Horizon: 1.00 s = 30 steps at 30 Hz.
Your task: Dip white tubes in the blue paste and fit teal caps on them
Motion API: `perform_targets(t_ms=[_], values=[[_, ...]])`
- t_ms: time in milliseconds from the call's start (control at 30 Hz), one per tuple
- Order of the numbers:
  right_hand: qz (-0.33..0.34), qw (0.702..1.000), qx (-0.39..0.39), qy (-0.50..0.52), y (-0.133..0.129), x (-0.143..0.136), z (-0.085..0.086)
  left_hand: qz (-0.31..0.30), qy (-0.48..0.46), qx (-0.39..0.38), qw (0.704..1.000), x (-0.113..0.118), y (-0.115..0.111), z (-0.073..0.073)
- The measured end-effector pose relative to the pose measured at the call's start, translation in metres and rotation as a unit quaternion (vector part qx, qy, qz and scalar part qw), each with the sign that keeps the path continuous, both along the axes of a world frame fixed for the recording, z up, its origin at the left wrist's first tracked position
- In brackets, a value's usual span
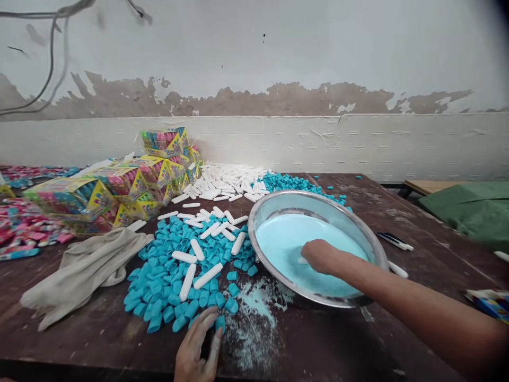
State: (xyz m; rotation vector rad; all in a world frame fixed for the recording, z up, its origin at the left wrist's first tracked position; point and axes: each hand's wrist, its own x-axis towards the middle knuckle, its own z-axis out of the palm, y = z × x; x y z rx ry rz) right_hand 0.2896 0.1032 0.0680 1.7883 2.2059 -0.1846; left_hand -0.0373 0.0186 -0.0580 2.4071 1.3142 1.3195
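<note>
My right hand (320, 255) is closed and low over the light blue powder (286, 233) in a metal bowl (377, 249). The end of a white stick (302, 260) shows at its fingers; the rest is hidden. At the near edge of a heap of blue plastic caps (167, 265), my left hand (199, 345) has thumb and forefinger around one blue cap (220, 323). Several white plastic tubes (209, 276) with rounded ends lie on the heap.
Spilled powder (254, 323) marks the dark table (318, 339). A grey cloth glove (87, 270) lies left, before stacked display boxes (131, 183). More white tubes (226, 178) and caps (286, 182) are piled behind the bowl. Dark-and-white pens (393, 240) lie to its right.
</note>
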Motion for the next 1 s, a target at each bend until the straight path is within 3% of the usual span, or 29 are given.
perform_targets(t_ms=[233,367,467,533,600,667,733,867,1000], values=[[0.043,0.988,-0.015,0.146,0.013,-0.033,-0.015,0.019,0.007,-0.010,1.000,-0.001,0.000,0.001],[0.048,0.962,-0.035,0.266,0.017,-0.022,-0.016,0.026,-0.005,-0.007,1.000,-0.001,-0.001,0.001],[0.059,0.944,-0.057,0.320,0.014,-0.005,-0.007,0.033,-0.008,-0.013,0.999,0.000,-0.002,0.002],[0.081,0.946,-0.056,0.309,0.009,0.005,0.003,0.038,-0.008,-0.017,0.999,0.000,-0.003,0.002],[0.103,0.971,-0.033,0.212,0.004,0.010,0.010,0.037,-0.010,-0.011,0.999,0.000,-0.003,0.002],[0.105,0.991,-0.015,0.084,0.001,0.007,0.011,0.032,-0.015,-0.004,0.999,0.000,-0.002,0.002],[0.091,0.995,-0.023,0.020,0.002,-0.003,0.005,0.029,-0.018,-0.002,0.999,0.000,-0.002,0.001],[0.095,0.993,-0.035,0.060,0.010,-0.025,-0.013,0.028,-0.015,0.002,0.999,0.000,-0.001,0.001],[0.099,0.980,-0.036,0.168,0.020,-0.026,-0.014,0.035,-0.015,0.004,0.999,0.000,-0.002,0.000]])
